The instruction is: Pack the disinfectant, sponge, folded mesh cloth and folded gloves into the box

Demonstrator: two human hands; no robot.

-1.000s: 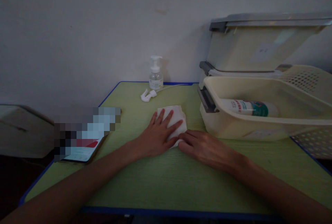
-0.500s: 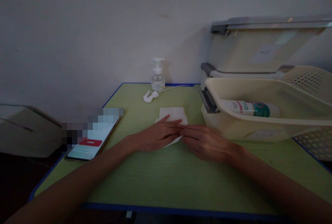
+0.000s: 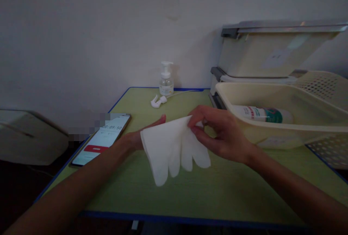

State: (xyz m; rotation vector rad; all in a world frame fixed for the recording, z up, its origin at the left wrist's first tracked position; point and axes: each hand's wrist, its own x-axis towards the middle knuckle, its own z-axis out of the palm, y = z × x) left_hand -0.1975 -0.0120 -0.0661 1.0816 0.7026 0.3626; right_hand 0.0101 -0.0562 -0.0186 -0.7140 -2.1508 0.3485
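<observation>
1. Head view, far left: a phone (image 3: 102,139) lies on the left edge of the green table (image 3: 217,191). Its screen is lit and shows a timer and a red button.
2. Next comes the left hand (image 3: 136,139). It is behind the white tissue (image 3: 171,148), so most of it is hidden. One fingertip peeks over the top edge. It seems to hold the tissue's left side, but I cannot tell for sure.
3. The tissue is in the middle, near the person. A second ago it lay folded flat on the table under both hands. Now it is lifted up and opened out, and its loose layers hang down. So the folded tissue is being pulled open.
4. Far behind it, by the wall, stand a small pump bottle (image 3: 166,81) and a white spray nozzle (image 3: 158,100) lying beside it.
5. The right hand (image 3: 220,133) pinches the tissue's top right corner between thumb and fingers.
6. On the right sits a cream plastic basket (image 3: 272,133) with a spray bottle (image 3: 261,113) lying inside. More bins (image 3: 272,52) are stacked behind it.
</observation>
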